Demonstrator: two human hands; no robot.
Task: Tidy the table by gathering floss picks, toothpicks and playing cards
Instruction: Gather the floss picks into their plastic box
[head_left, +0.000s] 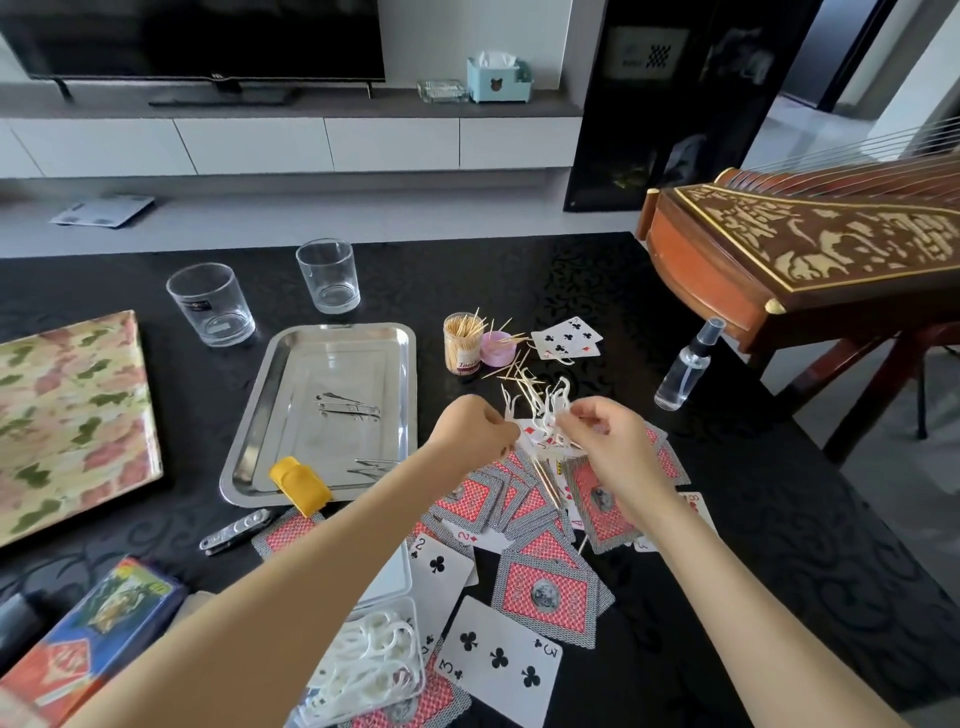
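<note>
Clear plastic box (418, 654) awaits as left hand (475, 434) and right hand (608, 441) pinch tangled white floss picks (545, 410), stray thin wooden toothpicks (519, 374) likely needing culling first.

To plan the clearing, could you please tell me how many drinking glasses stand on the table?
2. The left glass stands by the metal tray's far left corner; the right glass stands beyond its far edge. None appears hidden.

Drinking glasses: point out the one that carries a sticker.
The left glass, beside the floral board: a dark sticker and a white label show on its wall. The other glass, behind the steel tray, is bare.
</note>
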